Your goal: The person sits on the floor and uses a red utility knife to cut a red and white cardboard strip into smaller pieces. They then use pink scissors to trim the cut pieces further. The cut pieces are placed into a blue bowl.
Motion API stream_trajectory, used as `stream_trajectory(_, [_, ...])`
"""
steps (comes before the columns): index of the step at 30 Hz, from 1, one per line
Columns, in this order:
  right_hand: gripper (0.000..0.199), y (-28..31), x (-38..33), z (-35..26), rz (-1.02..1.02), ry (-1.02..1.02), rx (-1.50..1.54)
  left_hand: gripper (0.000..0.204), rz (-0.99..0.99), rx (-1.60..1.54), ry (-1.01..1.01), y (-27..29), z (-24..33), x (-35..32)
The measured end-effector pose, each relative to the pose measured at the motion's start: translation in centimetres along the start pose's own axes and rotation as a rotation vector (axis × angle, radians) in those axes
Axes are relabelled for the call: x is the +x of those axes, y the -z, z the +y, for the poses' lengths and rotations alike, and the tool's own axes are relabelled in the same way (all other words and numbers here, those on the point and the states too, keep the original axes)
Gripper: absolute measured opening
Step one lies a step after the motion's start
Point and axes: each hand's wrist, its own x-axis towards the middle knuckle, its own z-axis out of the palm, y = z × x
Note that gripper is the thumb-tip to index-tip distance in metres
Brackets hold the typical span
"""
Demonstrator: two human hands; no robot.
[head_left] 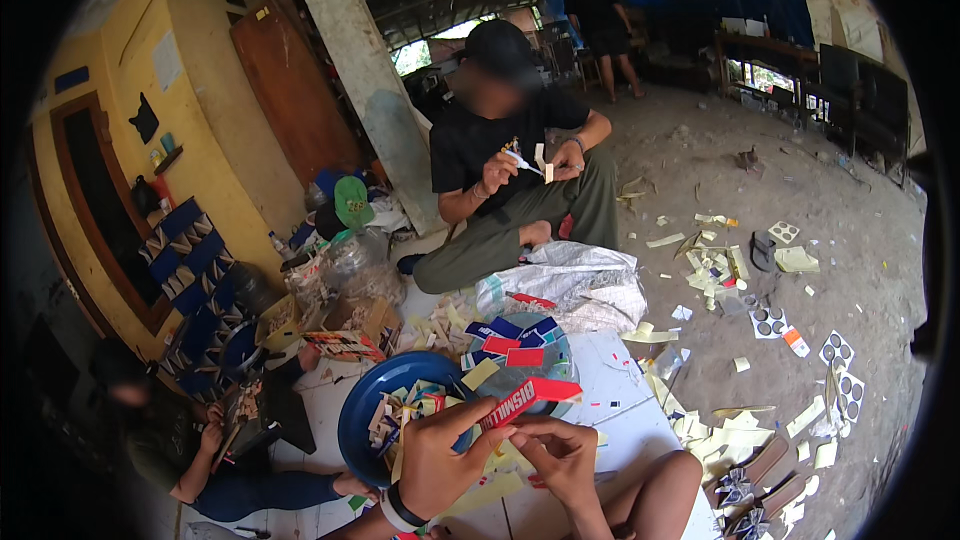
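Observation:
A red folded cardboard strip [527, 400] with white lettering and a cream end is held up in front of me, tilted to the upper right. My left hand [438, 460], with a dark-and-white band at the wrist, pinches its near part between thumb and fingers. Fingers closed, my right hand [562, 458] grips the strip's near end. Behind my left hand stands a blue basin [348, 418] holding many small cardboard pieces. A translucent round tub [566, 365] beyond the strip has red and blue cards [515, 337] on top.
Opposite sits a person [505, 140] with a white glue tube [520, 161] and cream card piece. Another person [190, 440] works at lower left. A white sack [570, 285], an open carton [360, 325] and paper scraps [715, 260] lie around. Sandals [755, 485] lie at right.

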Motion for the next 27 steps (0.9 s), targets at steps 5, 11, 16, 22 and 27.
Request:
stream_trajectory(5, [0.023,0.0,-0.4,0.5,0.057,-0.146,0.166,0.029,-0.040,0.039,-0.037,0.0,-0.1,-0.4])
stream_trajectory(11, [0.042,1.0,-0.4,1.2,0.053,-0.248,0.286,0.036,-0.122,0.048,-0.163,-0.5,-0.3,-0.3])
stream_trajectory(16, [0.073,0.9,0.0,0.6,-0.101,-0.247,0.698,0.038,-0.145,0.046,-0.184,-0.5,0.3,0.1])
stream_trajectory(22, [0.076,1.7,-0.4,-1.8,-0.071,-0.241,0.665,0.021,0.243,-0.566,0.173,1.6,0.6,1.1])
stream_trajectory(27, [0.035,3.2,0.5,-1.4,-0.024,-0.137,0.558,0.026,0.314,-0.703,0.131,2.4,1.0,0.8])
